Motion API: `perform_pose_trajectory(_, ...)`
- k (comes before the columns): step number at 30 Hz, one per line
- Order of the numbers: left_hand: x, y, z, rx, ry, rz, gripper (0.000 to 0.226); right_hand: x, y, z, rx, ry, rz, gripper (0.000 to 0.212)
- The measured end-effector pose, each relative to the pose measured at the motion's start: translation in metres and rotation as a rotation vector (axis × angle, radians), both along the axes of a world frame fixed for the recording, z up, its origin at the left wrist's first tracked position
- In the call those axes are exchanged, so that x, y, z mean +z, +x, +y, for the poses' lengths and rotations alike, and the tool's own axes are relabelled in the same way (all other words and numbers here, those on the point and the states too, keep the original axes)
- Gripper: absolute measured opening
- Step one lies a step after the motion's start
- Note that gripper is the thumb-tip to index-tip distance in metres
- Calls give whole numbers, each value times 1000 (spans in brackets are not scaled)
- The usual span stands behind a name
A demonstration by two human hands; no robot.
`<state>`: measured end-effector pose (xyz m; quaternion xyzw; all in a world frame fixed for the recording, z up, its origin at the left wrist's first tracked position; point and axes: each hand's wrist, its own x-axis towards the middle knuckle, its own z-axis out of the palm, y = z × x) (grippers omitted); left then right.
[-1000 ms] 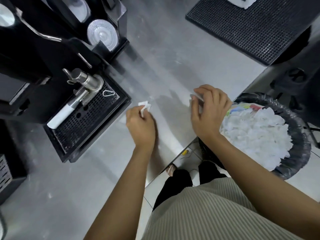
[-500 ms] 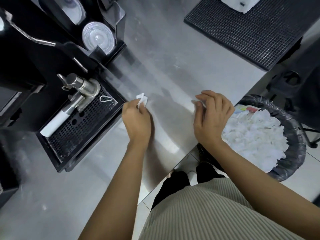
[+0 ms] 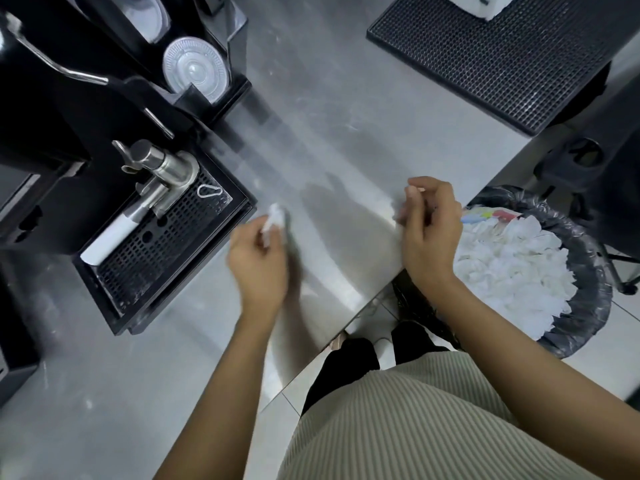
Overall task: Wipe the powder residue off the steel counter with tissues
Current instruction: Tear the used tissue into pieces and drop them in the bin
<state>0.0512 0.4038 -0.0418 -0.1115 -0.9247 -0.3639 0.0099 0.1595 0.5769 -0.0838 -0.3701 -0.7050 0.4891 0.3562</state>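
Observation:
The steel counter [image 3: 322,109] fills the middle of the view, with faint pale powder streaks across it. My left hand [image 3: 258,263] is closed on a small crumpled white tissue [image 3: 275,216], held just right of the black drip tray and blurred by motion. My right hand [image 3: 427,233] hovers over the counter's right edge near the bin, fingers curled around a thin scrap of tissue [image 3: 398,211] that is mostly hidden and blurred.
A black perforated drip tray [image 3: 162,258] with a steel spout [image 3: 162,174] sits at the left. Behind it stands a black holder with clear lids [image 3: 195,69]. A black ribbed mat [image 3: 502,60] lies at the back right. A black-lined bin [image 3: 581,265] full of white tissues stands beside the counter.
My left hand with the tissue has shifted slightly and now blurs with motion. My right hand has lifted its fingers a little at the counter's edge.

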Motion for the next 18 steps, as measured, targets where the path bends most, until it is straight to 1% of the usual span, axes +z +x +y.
perform_pose_trajectory(2, -2, 9, -42, 203, -87, -40, 18, 9, 3, 10, -39, -88, 46, 15)
perform_pose_trajectory(3, -5, 14, -53, 252, -112, -55, 19, 13, 5, 14, -61, -107, 56, 17)
perform_pose_trajectory(5, -11, 19, -55, 257, -118, -29, 21, 21, 8, 24, -106, -130, 79, 19)
perform_pose_trajectory(8, -19, 16, -20, 161, -67, 12, 19, 22, 15, 36, -139, -139, 88, 22)
perform_pose_trajectory(11, -20, 21, 33, 16, 9, 20, 15, 16, 32, 47, -146, -133, 73, 10)
perform_pose_trajectory(12, -20, 25, 50, -32, 23, 26, 15, 13, 38, 49, -149, -132, 62, 10)
perform_pose_trajectory(18, -23, 85, 135, -277, 88, -57, 25, 6, 72, 67, -195, -96, -2, 25)
